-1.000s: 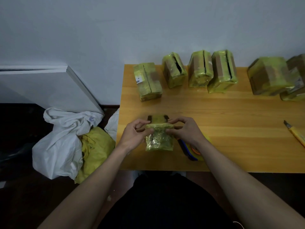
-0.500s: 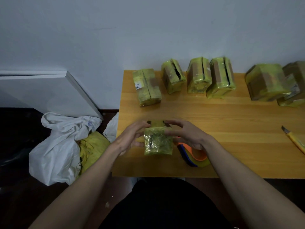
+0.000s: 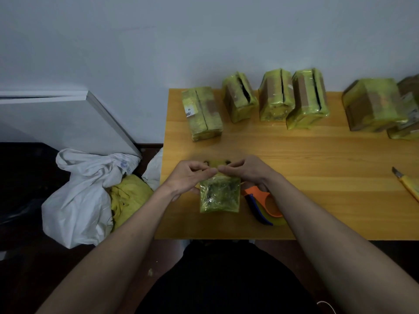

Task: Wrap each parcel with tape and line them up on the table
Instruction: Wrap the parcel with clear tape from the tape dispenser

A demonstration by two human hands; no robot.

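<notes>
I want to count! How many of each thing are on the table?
Wrapped parcels at the back: 6
Parcel in hand: 1
Tape dispenser: 1
Knife: 1
Total: 9

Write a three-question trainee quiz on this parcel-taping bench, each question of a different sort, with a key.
1. True or false: the tape dispenser lies to the left of the small parcel.
2. Multiple choice: where does the utility knife lie? A) by the table's right edge B) on a wrapped parcel C) in the white bag
3. Fill in: the left hand and right hand meet at the small parcel's ____ edge.

Key: 1 false; 2 A; 3 far (top)
</notes>
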